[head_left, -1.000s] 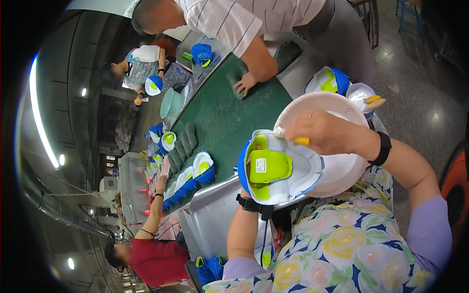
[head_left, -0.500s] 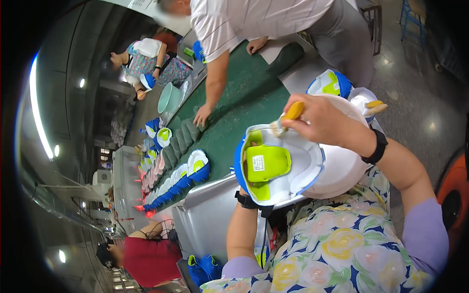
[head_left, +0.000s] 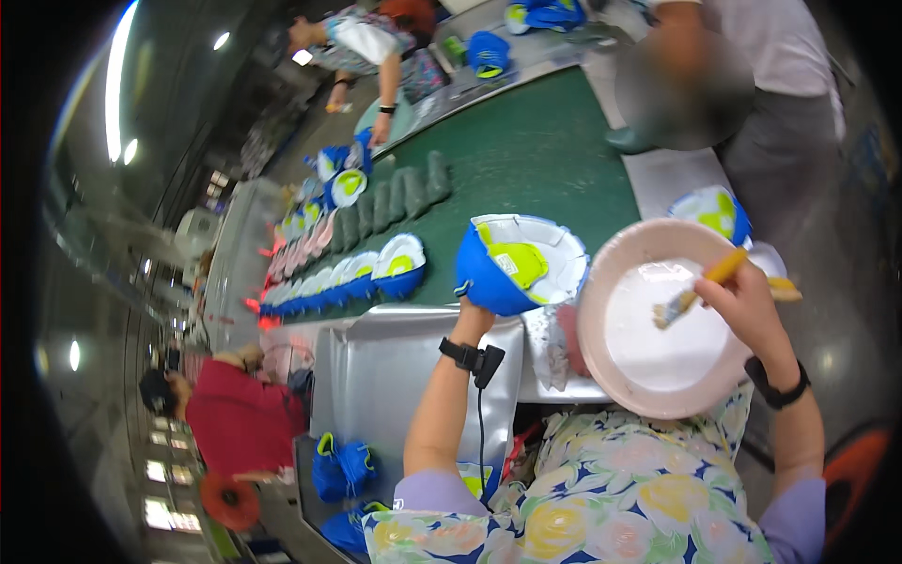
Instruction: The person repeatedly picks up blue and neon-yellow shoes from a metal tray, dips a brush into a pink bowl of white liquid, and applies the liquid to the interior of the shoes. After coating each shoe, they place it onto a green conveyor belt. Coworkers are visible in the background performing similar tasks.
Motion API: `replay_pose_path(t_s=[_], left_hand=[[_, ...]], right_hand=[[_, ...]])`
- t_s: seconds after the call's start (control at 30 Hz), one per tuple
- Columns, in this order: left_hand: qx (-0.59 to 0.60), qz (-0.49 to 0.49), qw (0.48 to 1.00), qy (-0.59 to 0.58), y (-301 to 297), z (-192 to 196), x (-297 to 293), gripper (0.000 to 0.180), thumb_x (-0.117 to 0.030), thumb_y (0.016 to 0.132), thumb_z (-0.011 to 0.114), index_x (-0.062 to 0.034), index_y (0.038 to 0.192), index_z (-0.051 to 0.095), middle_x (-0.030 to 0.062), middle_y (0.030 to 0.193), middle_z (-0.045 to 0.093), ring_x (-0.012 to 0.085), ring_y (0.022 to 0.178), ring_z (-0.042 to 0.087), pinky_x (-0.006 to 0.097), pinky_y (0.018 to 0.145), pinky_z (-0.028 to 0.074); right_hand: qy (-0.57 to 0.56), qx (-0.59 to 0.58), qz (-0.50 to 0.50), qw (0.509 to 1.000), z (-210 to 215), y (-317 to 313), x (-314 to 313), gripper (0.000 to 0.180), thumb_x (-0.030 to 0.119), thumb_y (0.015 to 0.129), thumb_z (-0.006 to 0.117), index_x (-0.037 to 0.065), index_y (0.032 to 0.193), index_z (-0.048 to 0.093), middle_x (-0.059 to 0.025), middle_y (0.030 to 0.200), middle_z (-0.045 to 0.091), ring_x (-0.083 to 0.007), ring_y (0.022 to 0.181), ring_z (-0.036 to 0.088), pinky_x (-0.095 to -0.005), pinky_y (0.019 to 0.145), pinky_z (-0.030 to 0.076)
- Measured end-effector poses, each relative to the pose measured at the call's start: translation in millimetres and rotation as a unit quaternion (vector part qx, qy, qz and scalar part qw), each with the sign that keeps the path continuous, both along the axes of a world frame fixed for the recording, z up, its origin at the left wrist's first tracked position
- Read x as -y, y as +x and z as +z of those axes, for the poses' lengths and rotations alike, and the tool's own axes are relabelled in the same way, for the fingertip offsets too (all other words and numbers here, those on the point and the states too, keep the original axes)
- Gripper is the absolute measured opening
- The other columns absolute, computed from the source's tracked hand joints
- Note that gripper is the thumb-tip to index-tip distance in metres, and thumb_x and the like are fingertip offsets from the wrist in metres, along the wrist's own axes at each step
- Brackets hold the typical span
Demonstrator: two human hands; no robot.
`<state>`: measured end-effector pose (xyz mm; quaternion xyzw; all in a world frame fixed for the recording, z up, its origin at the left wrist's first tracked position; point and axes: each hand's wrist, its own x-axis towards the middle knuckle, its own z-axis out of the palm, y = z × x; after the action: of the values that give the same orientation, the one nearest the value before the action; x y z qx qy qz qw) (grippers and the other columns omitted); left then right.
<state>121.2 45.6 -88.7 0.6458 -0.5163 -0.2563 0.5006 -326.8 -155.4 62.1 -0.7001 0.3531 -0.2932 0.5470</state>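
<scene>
My left hand (head_left: 476,316) grips a blue shoe upper (head_left: 490,282) from below; its fingers are mostly hidden behind it. The upper's open underside faces up, showing a white inner edge and lime green parts. In my right hand (head_left: 754,308) is a brush (head_left: 722,269) with a yellow handle. Its pale bristles hang tilted over a wide pinkish bowl (head_left: 601,343), which has white liquid (head_left: 672,365) in the bottom. The bowl stands just right of the held upper.
A green belt (head_left: 545,141) carries a row of blue shoe uppers (head_left: 399,268) and grey, sole-like pieces (head_left: 395,195). Another upper (head_left: 709,214) and a yellow-handled tool (head_left: 785,289) are beyond the bowl. A metal tray (head_left: 404,367) lies at left. Co-workers stand across and to the left.
The brush has moved from the upper's edge to above the bowl. My left hand has tilted the upper and drawn it left of the bowl. The co-worker's hand has left the grey pieces.
</scene>
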Motion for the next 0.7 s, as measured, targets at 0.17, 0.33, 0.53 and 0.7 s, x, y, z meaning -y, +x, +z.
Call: replay_pose_path(t_s=[0.17,0.33,0.53,0.7], left_hand=[[-0.427,0.117,0.895,-0.042,34.9,23.2,12.9,0.045,-0.016,0.100,0.047,-0.0174,0.144,0.037,0.0079,0.133,0.054,0.0265,0.117,0.059,0.042,0.089,0.056],[-0.437,0.238,0.862,-0.100,77.2,18.1,22.3,0.061,0.007,0.094,0.045,-0.0184,0.147,0.027,0.0128,0.135,0.048,0.0288,0.114,0.060,0.047,0.091,0.057],[-0.357,0.397,0.841,-0.085,162.6,-58.0,-0.4,0.067,0.009,0.090,0.039,-0.0163,0.150,0.029,0.0141,0.135,0.051,0.0302,0.115,0.059,0.045,0.092,0.054],[-0.077,0.607,0.790,0.023,176.9,-19.5,-32.6,0.062,-0.013,0.080,0.059,0.0005,0.139,0.041,0.0309,0.133,0.052,0.0467,0.129,0.045,0.049,0.110,0.035]], right_hand=[[0.059,0.015,-0.006,0.998,-19.2,-8.7,-3.9,0.017,0.006,0.085,0.069,-0.001,0.096,0.057,-0.0053,0.084,0.062,-0.0110,0.071,0.062,-0.0241,0.064,0.051],[0.075,-0.005,-0.003,0.997,-28.3,-8.8,-3.3,0.014,0.004,0.086,0.066,0.000,0.094,0.056,-0.0054,0.085,0.059,-0.0112,0.071,0.061,-0.0245,0.065,0.051],[0.089,-0.031,0.033,0.995,-27.2,11.6,-9.2,0.013,0.002,0.087,0.063,0.000,0.097,0.054,-0.0054,0.085,0.058,-0.0118,0.069,0.059,-0.0247,0.064,0.050],[0.038,-0.089,0.078,0.992,-35.8,4.5,-4.8,0.013,0.009,0.093,0.061,0.002,0.102,0.055,-0.0047,0.087,0.057,-0.0112,0.072,0.056,-0.0235,0.066,0.046]])
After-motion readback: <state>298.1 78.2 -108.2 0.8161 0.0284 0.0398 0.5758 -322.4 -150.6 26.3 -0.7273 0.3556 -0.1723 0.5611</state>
